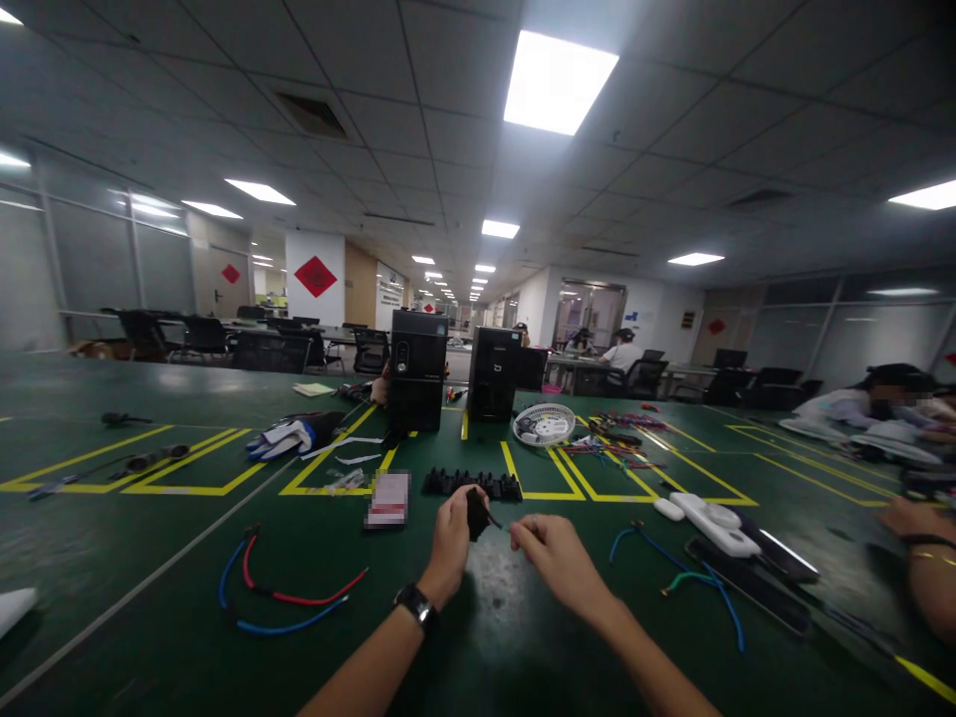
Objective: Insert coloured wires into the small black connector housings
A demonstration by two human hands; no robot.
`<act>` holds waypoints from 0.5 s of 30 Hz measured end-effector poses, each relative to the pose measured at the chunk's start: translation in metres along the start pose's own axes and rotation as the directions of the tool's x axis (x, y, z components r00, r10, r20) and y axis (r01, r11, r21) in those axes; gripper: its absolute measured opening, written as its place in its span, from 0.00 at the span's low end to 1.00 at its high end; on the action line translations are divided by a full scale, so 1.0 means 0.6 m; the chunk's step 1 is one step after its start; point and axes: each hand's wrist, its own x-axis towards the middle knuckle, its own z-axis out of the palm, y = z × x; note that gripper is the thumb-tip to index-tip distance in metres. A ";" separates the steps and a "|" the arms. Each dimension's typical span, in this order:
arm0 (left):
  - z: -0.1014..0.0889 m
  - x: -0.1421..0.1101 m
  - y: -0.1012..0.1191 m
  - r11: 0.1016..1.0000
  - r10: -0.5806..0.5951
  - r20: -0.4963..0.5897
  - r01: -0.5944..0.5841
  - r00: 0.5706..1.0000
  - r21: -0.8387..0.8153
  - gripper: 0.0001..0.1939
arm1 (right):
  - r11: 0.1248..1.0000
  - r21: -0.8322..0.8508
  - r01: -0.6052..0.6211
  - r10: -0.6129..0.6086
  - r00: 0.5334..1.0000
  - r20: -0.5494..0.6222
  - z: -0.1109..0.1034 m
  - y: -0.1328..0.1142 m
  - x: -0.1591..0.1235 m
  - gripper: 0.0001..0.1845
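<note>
My left hand [450, 548], with a dark watch [416, 605] on its wrist, is closed around a small black part [476, 516]. From that part a thin dark strand [494, 521] runs toward my right hand [557, 560]. My right thumb and forefinger pinch near its end; whether it is a wire or a thin tool is too small to tell. Just beyond my left fingers lies a long black toothed strip [448, 482] on the green table [493, 647].
Red and blue cables [291, 627] lie left, blue and green wires [721, 588] right. Beyond stand two black computer cases [416, 373] and a white round basket [544, 425]. Gloves [288, 438] lie far left. Near the right edge are a white device [713, 523] and another person's arm [918, 558].
</note>
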 end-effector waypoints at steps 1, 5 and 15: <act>0.009 -0.001 0.004 0.994 -0.035 -0.014 0.033 0.999 -0.108 0.14 | 0.998 -0.040 0.046 -0.047 0.999 -0.027 -0.002 -0.011 -0.003 0.19; 0.020 0.020 0.043 0.849 -0.183 -0.075 0.119 0.980 -0.516 0.09 | 0.987 -0.103 0.120 -0.127 0.990 -0.062 0.038 -0.011 -0.028 0.20; -0.029 -0.052 0.234 0.946 0.126 -0.162 -0.168 0.979 -0.276 0.14 | 0.692 0.718 -0.073 0.024 0.997 0.078 0.131 -0.047 0.054 0.09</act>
